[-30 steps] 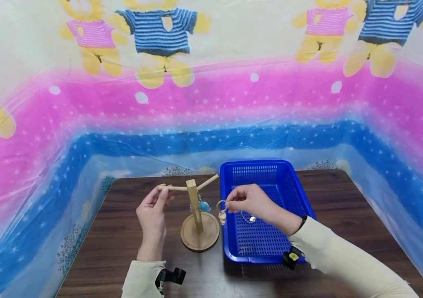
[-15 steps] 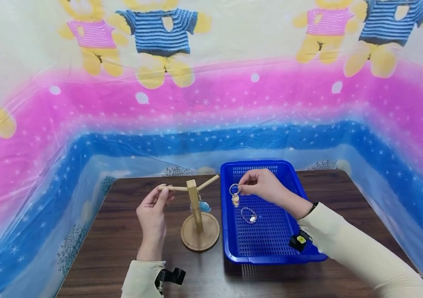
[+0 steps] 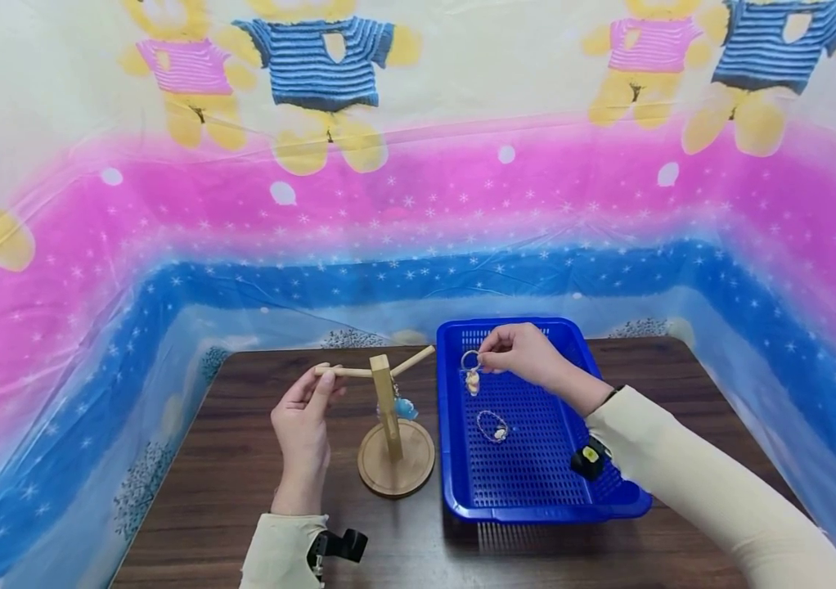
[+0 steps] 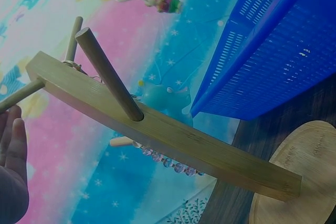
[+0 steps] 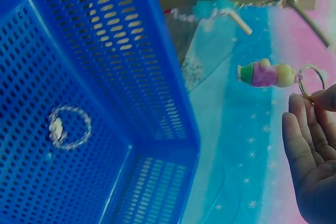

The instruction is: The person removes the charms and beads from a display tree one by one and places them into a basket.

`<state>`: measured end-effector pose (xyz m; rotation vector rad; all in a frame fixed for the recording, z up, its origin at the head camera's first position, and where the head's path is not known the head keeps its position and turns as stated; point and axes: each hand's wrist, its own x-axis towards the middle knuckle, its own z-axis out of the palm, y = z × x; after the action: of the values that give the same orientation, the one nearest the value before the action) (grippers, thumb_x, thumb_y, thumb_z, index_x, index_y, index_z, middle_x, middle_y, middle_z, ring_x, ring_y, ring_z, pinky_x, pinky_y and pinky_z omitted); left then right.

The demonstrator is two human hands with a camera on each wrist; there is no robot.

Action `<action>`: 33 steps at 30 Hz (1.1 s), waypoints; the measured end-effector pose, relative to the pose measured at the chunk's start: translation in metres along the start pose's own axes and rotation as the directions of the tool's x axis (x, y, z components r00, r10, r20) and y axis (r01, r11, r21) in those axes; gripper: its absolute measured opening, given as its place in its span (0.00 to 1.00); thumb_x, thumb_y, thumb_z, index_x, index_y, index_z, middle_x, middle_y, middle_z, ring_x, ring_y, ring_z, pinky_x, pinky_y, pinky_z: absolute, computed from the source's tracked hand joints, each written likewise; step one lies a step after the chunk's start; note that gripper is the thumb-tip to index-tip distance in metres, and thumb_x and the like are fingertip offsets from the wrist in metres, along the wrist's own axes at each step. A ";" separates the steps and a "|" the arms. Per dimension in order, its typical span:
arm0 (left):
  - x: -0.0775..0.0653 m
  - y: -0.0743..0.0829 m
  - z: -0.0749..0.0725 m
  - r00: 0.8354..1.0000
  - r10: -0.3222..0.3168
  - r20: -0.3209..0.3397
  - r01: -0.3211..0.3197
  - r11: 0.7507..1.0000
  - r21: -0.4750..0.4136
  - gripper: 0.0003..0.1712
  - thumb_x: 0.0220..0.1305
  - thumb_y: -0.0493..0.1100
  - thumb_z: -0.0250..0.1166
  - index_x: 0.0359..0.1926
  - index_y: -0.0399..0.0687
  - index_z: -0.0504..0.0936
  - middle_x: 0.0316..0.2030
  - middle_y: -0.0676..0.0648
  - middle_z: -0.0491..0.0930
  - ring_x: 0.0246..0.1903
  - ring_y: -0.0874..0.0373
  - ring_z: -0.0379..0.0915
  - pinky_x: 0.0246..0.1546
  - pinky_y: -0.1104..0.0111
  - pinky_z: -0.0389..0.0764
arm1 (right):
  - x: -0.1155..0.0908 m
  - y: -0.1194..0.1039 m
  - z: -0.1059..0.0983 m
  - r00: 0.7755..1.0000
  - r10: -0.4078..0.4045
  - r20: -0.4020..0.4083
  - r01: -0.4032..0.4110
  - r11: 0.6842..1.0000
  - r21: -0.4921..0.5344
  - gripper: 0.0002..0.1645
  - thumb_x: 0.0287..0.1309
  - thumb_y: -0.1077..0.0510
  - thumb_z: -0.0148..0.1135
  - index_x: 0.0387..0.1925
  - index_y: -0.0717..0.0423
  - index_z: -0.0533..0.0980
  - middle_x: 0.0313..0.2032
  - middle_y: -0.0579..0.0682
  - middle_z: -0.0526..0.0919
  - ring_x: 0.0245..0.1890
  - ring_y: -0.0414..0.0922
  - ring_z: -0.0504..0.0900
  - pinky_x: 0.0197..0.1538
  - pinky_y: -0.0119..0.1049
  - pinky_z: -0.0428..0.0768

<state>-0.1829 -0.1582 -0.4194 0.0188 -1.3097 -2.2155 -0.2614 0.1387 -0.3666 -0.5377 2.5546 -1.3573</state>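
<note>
Blue basket (image 3: 528, 514), beneath the right hand (image 3: 524, 360); wooden stand (image 3: 388, 417), beside the left hand (image 3: 302, 425), whose thumb and fingers pinch one peg's end; figurine keychain (image 3: 473, 384), dangling by its ring from the right hand's pinching fingertips; beaded bracelet (image 3: 492, 427), inside the basket, below those fingertips.

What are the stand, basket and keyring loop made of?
The stand looks like smooth, pale wood or bamboo, from its faint grain. The basket seems semi-glossy plastic, given its moulded slots and soft highlights. The keyring loop is probably polished metal: it gleams gold.
</note>
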 end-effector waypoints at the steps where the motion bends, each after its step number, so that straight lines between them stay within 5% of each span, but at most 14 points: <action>1: 0.000 0.000 0.000 1.000 -0.001 -0.002 0.001 1.000 0.003 0.10 0.67 0.30 0.66 0.37 0.50 0.89 0.31 0.55 0.91 0.32 0.65 0.89 0.35 0.76 0.90 | 0.001 0.003 0.000 1.000 0.006 -0.005 -0.006 1.000 -0.008 0.07 0.68 0.61 0.63 0.42 0.61 0.83 0.43 0.64 0.88 0.42 0.50 0.90 0.47 0.42 0.90; 8: -0.001 -0.001 0.001 1.000 0.007 -0.004 -0.007 1.000 -0.002 0.12 0.67 0.29 0.66 0.36 0.52 0.89 0.31 0.55 0.91 0.31 0.66 0.89 0.34 0.76 0.89 | 0.011 0.029 -0.003 0.996 0.055 -0.064 -0.060 0.995 -0.085 0.08 0.68 0.60 0.63 0.42 0.60 0.83 0.43 0.63 0.88 0.36 0.41 0.87 0.44 0.38 0.89; 23: -0.001 -0.001 0.001 1.000 0.023 0.003 -0.023 0.999 -0.023 0.12 0.67 0.29 0.66 0.37 0.51 0.89 0.32 0.53 0.92 0.31 0.66 0.89 0.34 0.76 0.90 | 0.025 0.092 0.002 0.972 0.178 -0.151 -0.188 0.980 -0.060 0.09 0.69 0.61 0.60 0.42 0.64 0.82 0.41 0.61 0.88 0.44 0.56 0.89 0.50 0.49 0.90; 33: -0.001 -0.003 0.002 0.999 0.037 0.006 -0.037 0.999 -0.020 0.12 0.67 0.29 0.66 0.37 0.50 0.89 0.31 0.55 0.91 0.31 0.67 0.89 0.34 0.76 0.90 | 0.024 0.114 0.008 0.966 0.194 -0.170 -0.208 0.976 -0.066 0.08 0.68 0.61 0.61 0.40 0.63 0.83 0.39 0.61 0.88 0.36 0.48 0.88 0.42 0.41 0.90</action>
<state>-0.1835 -0.1553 -0.4210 -0.0197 -1.2814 -2.1983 -0.3062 0.1813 -0.4652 -0.1782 2.7171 -1.2760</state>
